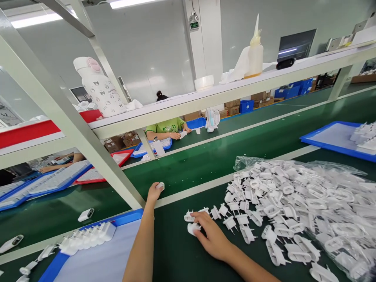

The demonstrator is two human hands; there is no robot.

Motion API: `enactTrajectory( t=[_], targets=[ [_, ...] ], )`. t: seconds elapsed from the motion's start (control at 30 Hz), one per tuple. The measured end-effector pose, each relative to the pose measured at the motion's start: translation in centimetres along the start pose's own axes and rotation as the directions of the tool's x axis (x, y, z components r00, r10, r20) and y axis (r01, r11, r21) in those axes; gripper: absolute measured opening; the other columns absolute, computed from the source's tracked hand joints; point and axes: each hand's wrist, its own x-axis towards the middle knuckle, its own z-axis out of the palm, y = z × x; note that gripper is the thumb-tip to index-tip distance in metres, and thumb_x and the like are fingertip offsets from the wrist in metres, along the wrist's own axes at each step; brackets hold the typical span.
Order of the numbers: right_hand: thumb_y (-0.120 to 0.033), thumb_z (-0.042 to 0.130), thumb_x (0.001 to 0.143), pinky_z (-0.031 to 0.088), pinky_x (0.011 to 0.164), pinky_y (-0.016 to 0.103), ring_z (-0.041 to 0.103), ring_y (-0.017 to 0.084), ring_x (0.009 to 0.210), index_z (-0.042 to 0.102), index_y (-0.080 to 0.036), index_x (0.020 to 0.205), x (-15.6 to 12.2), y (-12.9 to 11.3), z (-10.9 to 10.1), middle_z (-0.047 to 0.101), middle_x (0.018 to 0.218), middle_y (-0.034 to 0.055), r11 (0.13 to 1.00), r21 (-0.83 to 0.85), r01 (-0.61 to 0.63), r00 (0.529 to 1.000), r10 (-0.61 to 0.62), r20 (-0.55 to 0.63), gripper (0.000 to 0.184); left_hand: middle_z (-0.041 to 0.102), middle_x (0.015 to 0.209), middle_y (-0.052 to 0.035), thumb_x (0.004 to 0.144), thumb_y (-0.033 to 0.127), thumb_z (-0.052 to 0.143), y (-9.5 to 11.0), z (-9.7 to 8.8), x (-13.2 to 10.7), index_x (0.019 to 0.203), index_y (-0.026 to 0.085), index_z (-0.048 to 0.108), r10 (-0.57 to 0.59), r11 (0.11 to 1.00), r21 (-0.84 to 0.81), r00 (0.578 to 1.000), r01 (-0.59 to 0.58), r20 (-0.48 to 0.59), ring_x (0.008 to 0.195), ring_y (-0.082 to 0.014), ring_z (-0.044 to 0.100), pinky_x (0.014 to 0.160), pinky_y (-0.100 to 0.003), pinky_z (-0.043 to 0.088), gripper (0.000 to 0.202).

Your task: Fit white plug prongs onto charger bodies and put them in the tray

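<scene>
- White plastic plug piece [160, 185] sits pinched in the fingers of your left hand [154, 192], which is raised just beyond the far right corner of the near blue tray [122, 218].
- Your right hand [213, 237] is low over the green bench [173, 254], its thumb and forefinger bent around a second white piece [193, 228]; you have them at its edge, but I cannot tell whether they press on it.
- Just beyond that piece, near your fingertips, lies another white part [188, 216].
- To the right of your right hand, loose plug parts [272, 211] spread into a large heap, two-pinned ones among them, with a clear plastic bag [342, 235] around and over its right side.
- On your left, the near blue tray has a pale lining and carries a slanting row of white adapters [88, 238] along its far left part.
- Beyond the tray's far edge, a white housing [86, 214] lies by itself.
- At the far right, past the heap, another blue tray [329, 135] holds white parts at its right end.
- Across from you, a person in a green shirt [166, 127] works with both hands at a far bench.
</scene>
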Motion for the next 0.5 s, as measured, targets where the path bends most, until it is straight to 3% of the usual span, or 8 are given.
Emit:
enactTrajectory(
  t=[0.03, 0.1, 0.17, 0.23, 0.27, 0.37, 0.43, 0.5],
  targets=[
    [-0.016, 0.045, 0.083, 0.04, 0.097, 0.037, 0.05, 0.021, 0.113, 0.052, -0.021, 0.101, 0.0, 0.2, 0.0, 0.056, 0.121, 0.0082, 0.999, 0.037, -0.017, 0.999, 0.018, -0.034, 0.02, 0.059, 0.108, -0.0086, 0.088, 0.032, 0.053, 0.0, 0.3, -0.3, 0.116, 0.015, 0.053, -0.004, 0.998, -0.062, 0.999, 0.006, 0.035, 0.092, -0.0181, 0.06, 0.077, -0.036, 0.052, 0.032],
    [-0.018, 0.046, 0.084, 0.041, 0.095, 0.037, 0.052, 0.021, 0.109, 0.052, -0.021, 0.102, 0.2, 0.5, -0.1, 0.057, 0.117, 0.008, 0.993, 0.109, -0.046, 0.995, 0.055, -0.085, 0.019, 0.061, 0.102, -0.0079, 0.085, 0.03, 0.058, 0.3, 1.1, -1.2, 0.115, 0.018, 0.054, -0.024, 0.932, -0.354, 0.987, 0.078, 0.156, 0.088, -0.0164, 0.061, 0.073, -0.03, 0.053, 0.032],
    [-0.022, 0.046, 0.085, 0.044, 0.089, 0.036, 0.056, 0.021, 0.101, 0.054, -0.021, 0.101, 0.4, 0.7, -0.4, 0.06, 0.109, 0.0067, 0.98, 0.18, -0.081, 0.988, 0.103, -0.114, 0.017, 0.061, 0.097, -0.0064, 0.076, 0.03, 0.067, 1.0, 2.1, -2.5, 0.113, 0.021, 0.055, 0.009, 0.709, -0.672, 0.949, 0.216, 0.315, 0.086, -0.0147, 0.06, 0.067, -0.023, 0.051, 0.039],
    [-0.028, 0.048, 0.086, 0.046, 0.081, 0.034, 0.059, 0.02, 0.09, 0.055, -0.021, 0.096, 0.7, 0.8, -0.8, 0.063, 0.098, 0.0051, 0.956, 0.261, -0.135, 0.976, 0.173, -0.129, 0.014, 0.057, 0.094, -0.0042, 0.069, 0.033, 0.073, 2.3, 3.0, -4.2, 0.111, 0.022, 0.055, 0.101, 0.534, -0.788, 0.902, 0.306, 0.419, 0.079, -0.0123, 0.058, 0.061, -0.019, 0.047, 0.047],
    [-0.031, 0.049, 0.086, 0.047, 0.078, 0.034, 0.06, 0.02, 0.085, 0.056, -0.021, 0.094, 0.9, 0.9, -1.0, 0.063, 0.093, 0.0044, 0.935, 0.315, -0.163, 0.967, 0.214, -0.136, 0.015, 0.056, 0.092, -0.0029, 0.067, 0.033, 0.074, 3.2, 3.3, -5.1, 0.11, 0.022, 0.054, 0.154, 0.557, -0.782, 0.89, 0.279, 0.428, 0.076, -0.0111, 0.056, 0.059, -0.018, 0.045, 0.049],
    [-0.044, 0.056, 0.082, 0.048, 0.072, 0.033, 0.061, 0.02, 0.079, 0.053, -0.022, 0.09, 1.4, 1.6, -1.6, 0.062, 0.084, 0.0027, 0.84, 0.502, -0.205, 0.932, 0.325, -0.163, 0.024, 0.05, 0.102, -0.0018, 0.061, 0.03, 0.078, 6.2, 3.5, -7.7, 0.104, 0.025, 0.051, 0.362, 0.699, -0.712, 0.888, -0.059, 0.282, 0.079, -0.0114, 0.053, 0.063, -0.02, 0.045, 0.051],
    [-0.05, 0.06, 0.077, 0.048, 0.071, 0.033, 0.061, 0.02, 0.077, 0.052, -0.022, 0.09, 1.6, 2.1, -2.0, 0.062, 0.083, 0.0023, 0.78, 0.593, -0.199, 0.909, 0.373, -0.185, 0.032, 0.045, 0.114, -0.004, 0.059, 0.027, 0.08, 7.9, 3.0, -9.2, 0.101, 0.025, 0.049, 0.515, 0.709, -0.632, 0.841, -0.312, 0.163, 0.089, -0.0146, 0.053, 0.07, -0.024, 0.046, 0.052],
    [-0.054, 0.063, 0.074, 0.048, 0.071, 0.034, 0.061, 0.021, 0.077, 0.051, -0.022, 0.09, 1.8, 2.6, -2.2, 0.062, 0.083, 0.0026, 0.75, 0.631, -0.197, 0.89, 0.407, -0.207, 0.038, 0.042, 0.118, -0.0064, 0.061, 0.025, 0.078, 9.0, 2.4, -10.3, 0.102, 0.025, 0.047, 0.618, 0.682, -0.569, 0.778, -0.46, 0.112, 0.095, -0.0177, 0.051, 0.074, -0.027, 0.046, 0.051]
  ],
)
